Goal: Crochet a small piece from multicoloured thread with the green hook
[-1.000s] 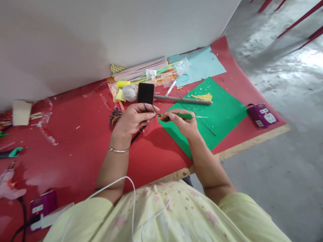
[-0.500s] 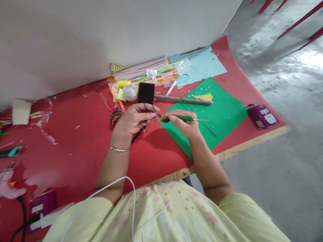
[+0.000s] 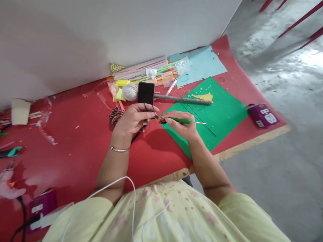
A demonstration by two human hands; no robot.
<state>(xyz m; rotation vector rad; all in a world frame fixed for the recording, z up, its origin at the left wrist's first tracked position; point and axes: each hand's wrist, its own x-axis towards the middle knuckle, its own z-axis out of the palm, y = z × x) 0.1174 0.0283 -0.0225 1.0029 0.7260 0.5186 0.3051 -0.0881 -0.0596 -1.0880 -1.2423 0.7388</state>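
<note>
While left hand pinches small multicoloured yarn piece, right hand grips green-handled crochet hook; probably best keep purple strand taut, small strokes.

Your right hand holds a green-handled hook over a green sheet. Beyond your left hand stands a black phone; red covers the table.

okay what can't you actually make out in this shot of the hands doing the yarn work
- Head view: the small orange piece pinched between left hand and right hand is too small to identify; fingers cover most of it.
- The green-handled tool: its working tip is hidden at the piece.
- Multicoloured yarn: partly behind the left hand.
- Items at the red mat's left edge are cut off.
</note>
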